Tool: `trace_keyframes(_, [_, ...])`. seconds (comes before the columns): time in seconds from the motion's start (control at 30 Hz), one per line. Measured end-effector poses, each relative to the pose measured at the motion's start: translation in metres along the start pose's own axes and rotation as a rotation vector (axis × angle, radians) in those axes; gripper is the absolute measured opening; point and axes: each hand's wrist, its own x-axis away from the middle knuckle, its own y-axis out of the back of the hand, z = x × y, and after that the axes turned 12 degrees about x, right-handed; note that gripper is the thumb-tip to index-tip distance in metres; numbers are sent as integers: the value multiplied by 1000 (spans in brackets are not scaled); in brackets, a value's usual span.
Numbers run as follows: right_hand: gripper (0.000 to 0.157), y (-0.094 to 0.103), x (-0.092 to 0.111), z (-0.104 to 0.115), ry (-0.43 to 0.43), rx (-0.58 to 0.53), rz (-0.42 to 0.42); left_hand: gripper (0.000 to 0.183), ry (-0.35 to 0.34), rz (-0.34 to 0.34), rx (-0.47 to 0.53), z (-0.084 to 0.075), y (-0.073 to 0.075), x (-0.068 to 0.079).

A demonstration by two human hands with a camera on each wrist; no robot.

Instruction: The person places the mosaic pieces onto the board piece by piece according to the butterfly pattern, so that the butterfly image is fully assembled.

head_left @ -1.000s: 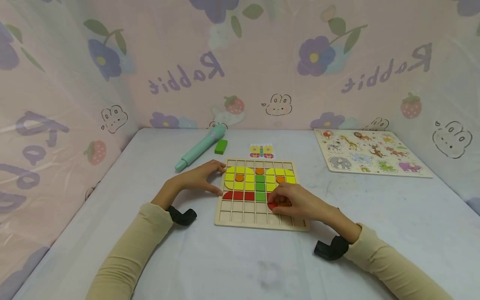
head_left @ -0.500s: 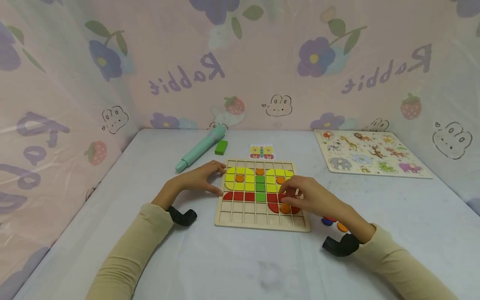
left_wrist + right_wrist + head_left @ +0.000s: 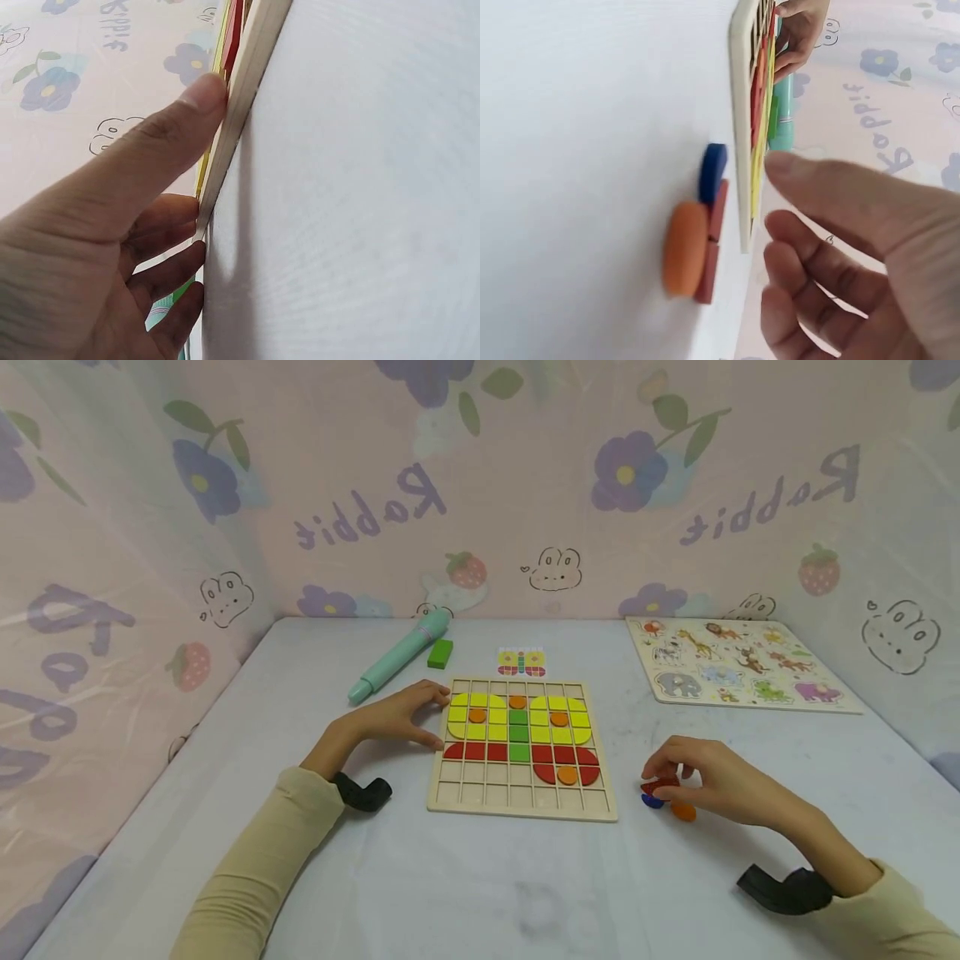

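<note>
My left hand (image 3: 393,714) rests its thumb and fingertips along the left edge of a wooden grid board (image 3: 480,795); in the left wrist view its fingers (image 3: 176,270) touch the side of that edge. Yellow, green, red and orange pieces fill part of the grid. To the right of the board, my right hand (image 3: 723,781) hovers over a few loose pieces, its fingers loosely bent. Among these are an orange disc (image 3: 685,251), a blue piece (image 3: 712,172) and red pieces (image 3: 718,210). In the right wrist view a gap separates the fingertips from them.
A small butterfly pattern card (image 3: 522,662) lies behind the board. Further left are a green block (image 3: 440,653) and a mint-green tube-shaped thing (image 3: 401,656). At the back right lies an animal puzzle board (image 3: 742,664). Printed curtains (image 3: 480,485) surround the table.
My right hand has left the grid board's lower right and moved right to the loose pieces. An orange disc and red pieces there are now uncovered. My left hand has stayed at the board's edge.
</note>
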Motion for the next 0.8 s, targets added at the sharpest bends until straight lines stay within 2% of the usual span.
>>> trace_keyframes(0.13, [21, -7, 9, -5, 32, -45, 14, 69, 2, 0, 1, 1, 0, 0])
trace_keyframes(0.27, [22, -12, 11, -6, 68, -37, -17, 68, 2, 1, 3, 2, 0, 0])
trace_keyframes(0.63, [22, -14, 9, -4, 16, 26, -3, 66, 1, 0, -1, 2, 1, -1])
trace_keyframes(0.8, [21, -13, 9, -2, 42, -7, 22, 66, 14, 1, 8, 0, 0, 0])
